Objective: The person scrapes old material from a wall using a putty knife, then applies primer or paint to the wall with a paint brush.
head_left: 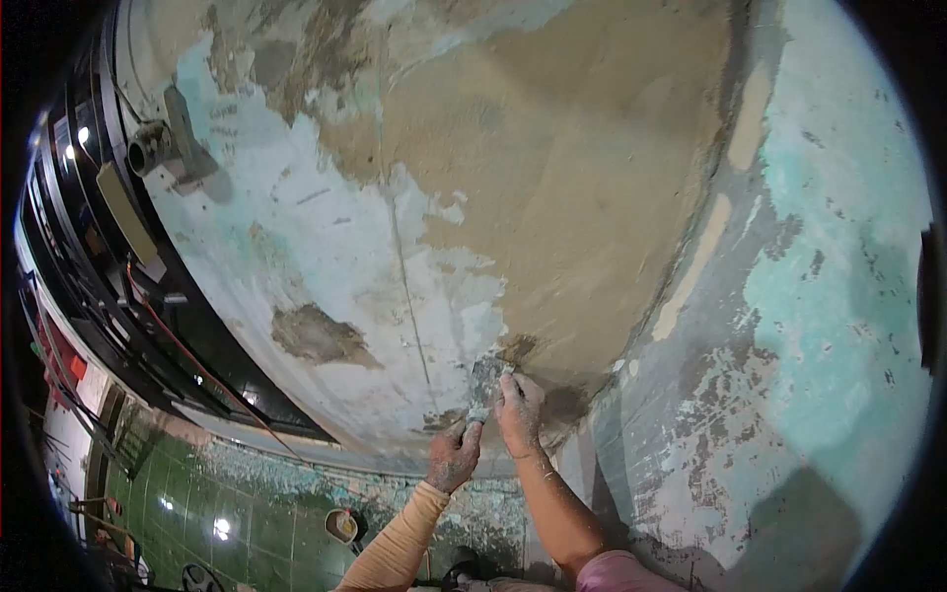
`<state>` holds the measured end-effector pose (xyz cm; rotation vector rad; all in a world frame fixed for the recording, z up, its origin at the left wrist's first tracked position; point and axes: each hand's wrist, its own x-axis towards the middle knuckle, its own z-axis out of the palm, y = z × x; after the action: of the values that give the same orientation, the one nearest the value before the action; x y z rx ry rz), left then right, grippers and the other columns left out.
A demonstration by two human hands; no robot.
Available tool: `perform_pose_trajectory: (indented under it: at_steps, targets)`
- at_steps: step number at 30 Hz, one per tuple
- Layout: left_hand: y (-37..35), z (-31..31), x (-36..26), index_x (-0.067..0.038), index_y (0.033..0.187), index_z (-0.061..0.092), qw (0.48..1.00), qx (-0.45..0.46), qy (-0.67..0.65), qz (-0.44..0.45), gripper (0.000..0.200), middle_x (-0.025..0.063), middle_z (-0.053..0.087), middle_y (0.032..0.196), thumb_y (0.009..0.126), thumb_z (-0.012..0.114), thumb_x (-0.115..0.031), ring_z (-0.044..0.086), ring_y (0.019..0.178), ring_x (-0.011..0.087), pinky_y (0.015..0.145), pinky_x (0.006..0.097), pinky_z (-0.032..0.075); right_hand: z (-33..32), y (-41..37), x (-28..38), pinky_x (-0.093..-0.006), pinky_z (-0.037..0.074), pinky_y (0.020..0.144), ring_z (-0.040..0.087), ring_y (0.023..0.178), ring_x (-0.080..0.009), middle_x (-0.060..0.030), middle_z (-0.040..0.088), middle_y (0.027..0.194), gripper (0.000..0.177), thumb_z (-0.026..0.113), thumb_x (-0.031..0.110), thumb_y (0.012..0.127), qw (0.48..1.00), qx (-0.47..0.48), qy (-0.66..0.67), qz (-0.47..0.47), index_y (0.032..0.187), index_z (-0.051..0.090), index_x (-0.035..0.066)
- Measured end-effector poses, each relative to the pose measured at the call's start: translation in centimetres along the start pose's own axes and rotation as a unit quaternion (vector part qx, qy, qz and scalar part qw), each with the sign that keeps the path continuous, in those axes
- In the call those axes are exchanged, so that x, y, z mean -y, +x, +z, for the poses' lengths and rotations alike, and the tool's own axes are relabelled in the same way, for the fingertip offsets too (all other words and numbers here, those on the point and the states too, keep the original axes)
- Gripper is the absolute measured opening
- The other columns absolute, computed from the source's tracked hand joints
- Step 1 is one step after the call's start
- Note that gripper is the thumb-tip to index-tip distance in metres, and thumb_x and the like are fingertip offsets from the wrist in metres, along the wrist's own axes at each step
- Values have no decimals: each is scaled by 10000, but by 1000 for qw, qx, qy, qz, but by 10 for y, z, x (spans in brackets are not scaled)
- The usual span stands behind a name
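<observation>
Grey scraper sits gripped in the left hand near the wall's lower edge; right hand curls, its hold unclear; keeping the scraper flat likely serves best

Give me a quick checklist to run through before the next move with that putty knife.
1. Putty knife secured: ok, left hand grips the handle.
2. Right hand clear of the blade: not ok, its fingers are right beside it.
3. Blade touching the wall: cannot tell from this angle.
4. Tan coat covering the whole wall: not ok, pale areas and a rough patch show.
5. Green tiled floor free of debris: not ok, chips lie along the wall's base.
</observation>
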<state>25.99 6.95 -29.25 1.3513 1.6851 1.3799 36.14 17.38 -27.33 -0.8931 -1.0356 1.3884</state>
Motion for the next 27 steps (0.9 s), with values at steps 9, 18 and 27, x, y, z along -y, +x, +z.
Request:
perform_pose_trajectory:
  at_steps: [9,18,27]
  targets:
    - [20,-5,-13,-18,902,637,990,-37,92,104,270,187,557,631,968,577,-273,580,569,302,517,390,435,8,3,26,-260,335,443,422,487,-75,22,466,611,345,510,211,1007,999,2,-21,-25,692,493,72]
    - [15,21,-19,-35,790,543,996,-26,-73,40,337,-10,495,561,1013,527,-288,467,489,83,457,285,376,0,3,12,-340,358,589,431,632,-145,-29,475,636,364,538,248,986,992,10,-102,-72,733,521,-13]
    - [34,18,-23,-27,784,539,961,-127,80,234,349,24,501,545,1009,520,-294,469,479,119,457,299,379,1,21,3,-283,403,623,484,686,-90,10,565,753,306,539,246,988,990,33,-68,-117,791,601,20]
